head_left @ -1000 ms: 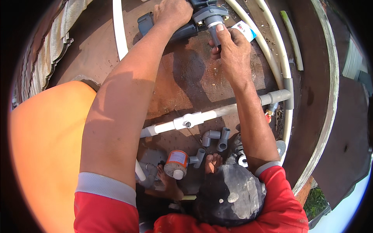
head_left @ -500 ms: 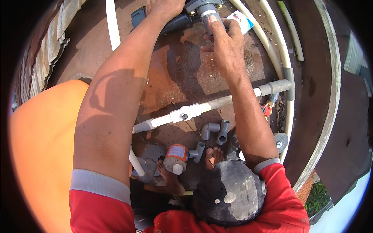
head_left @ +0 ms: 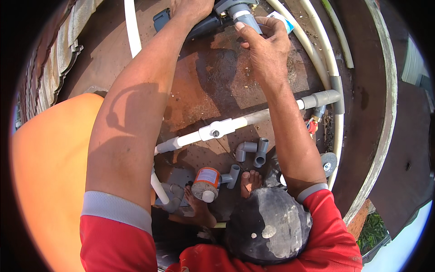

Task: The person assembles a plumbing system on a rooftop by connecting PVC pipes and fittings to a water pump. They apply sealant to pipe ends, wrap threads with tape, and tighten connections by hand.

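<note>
At the top of the view, my left hand point(head_left: 194, 9) lies over a dark cylindrical body point(head_left: 206, 27) joined to a grey housing; its fingers are cut off by the frame's edge. A short grey pipe fitting point(head_left: 247, 20) with a white band points down from that housing. My right hand point(head_left: 269, 43) grips the fitting, thumb on its left side and fingers curled round the right and behind. Partly hidden behind these fingers is a small white and blue box or card point(head_left: 283, 20).
A white pipe with a valve point(head_left: 216, 130) crosses below my forearms. Loose grey elbows point(head_left: 244, 149), another grey fitting point(head_left: 261, 153) and an orange-labelled can point(head_left: 206, 183) lie near bare feet. Cream pipes point(head_left: 324, 41) run along the right. An orange rounded surface point(head_left: 56, 172) fills the left.
My right thumb has slid down and left on the grey fitting, and the fingers have shifted right, covering more of the white and blue item. My left hand has hardly moved.
</note>
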{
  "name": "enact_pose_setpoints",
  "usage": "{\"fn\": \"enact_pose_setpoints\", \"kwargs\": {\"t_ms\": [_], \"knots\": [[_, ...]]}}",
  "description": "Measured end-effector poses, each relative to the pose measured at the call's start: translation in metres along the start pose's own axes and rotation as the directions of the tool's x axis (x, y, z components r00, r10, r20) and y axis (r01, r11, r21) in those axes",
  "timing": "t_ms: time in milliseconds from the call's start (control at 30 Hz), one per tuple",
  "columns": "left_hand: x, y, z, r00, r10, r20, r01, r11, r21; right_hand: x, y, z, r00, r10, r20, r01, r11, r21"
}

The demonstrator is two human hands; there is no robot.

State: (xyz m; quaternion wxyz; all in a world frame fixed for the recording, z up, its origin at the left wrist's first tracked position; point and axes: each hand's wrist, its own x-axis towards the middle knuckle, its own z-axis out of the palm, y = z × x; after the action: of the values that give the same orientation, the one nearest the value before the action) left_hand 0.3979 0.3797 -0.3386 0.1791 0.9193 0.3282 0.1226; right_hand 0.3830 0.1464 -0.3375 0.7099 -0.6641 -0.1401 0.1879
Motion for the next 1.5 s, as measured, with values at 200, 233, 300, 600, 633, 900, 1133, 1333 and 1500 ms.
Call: {"fn": "enact_pose_setpoints", "kwargs": {"t_ms": [200,233,300,600,633,900,1133,1333,1500], "knots": [[-0.003,0.016,-0.007,0.999,-0.030,0.011,0.030,0.998,-0.048,0.009,-0.002,-0.006,0.945,0.259,0.201,-0.328,0.770,0.547],[-0.002,0.009,-0.001,1.000,-0.015,-0.007,0.015,0.998,-0.053,0.008,0.002,0.001,0.970,0.216,0.109,-0.242,0.858,0.454],[0.005,-0.009,0.006,0.999,0.014,-0.051,-0.017,0.998,-0.058,0.003,0.007,0.014,0.995,0.084,-0.052,-0.070,0.971,0.228],[0.001,-0.011,0.003,0.944,-0.002,-0.329,-0.150,0.887,-0.437,0.010,0.004,0.013,0.978,0.210,-0.017,-0.183,0.887,0.423],[-0.007,-0.007,-0.008,0.931,-0.021,-0.365,-0.172,0.857,-0.487,0.011,0.002,0.007,0.959,0.259,0.117,-0.282,0.805,0.523],[-0.080,0.023,-0.047,0.838,-0.118,-0.533,-0.257,0.776,-0.576,0.018,-0.002,0.014,0.949,0.300,0.098,-0.305,0.795,0.524],[-0.149,0.050,-0.058,0.868,-0.305,-0.391,-0.068,0.707,-0.703,0.030,0.008,0.004,0.991,0.132,-0.039,-0.125,0.983,0.135],[-0.179,0.065,-0.063,0.872,-0.472,-0.130,0.217,0.610,-0.762,0.034,-0.022,-0.006,0.931,0.357,0.077,-0.362,0.869,0.338],[-0.203,0.081,-0.076,0.852,-0.521,0.044,0.320,0.454,-0.831,0.023,-0.021,-0.014,0.964,0.265,0.019,-0.261,0.934,0.243]]}}
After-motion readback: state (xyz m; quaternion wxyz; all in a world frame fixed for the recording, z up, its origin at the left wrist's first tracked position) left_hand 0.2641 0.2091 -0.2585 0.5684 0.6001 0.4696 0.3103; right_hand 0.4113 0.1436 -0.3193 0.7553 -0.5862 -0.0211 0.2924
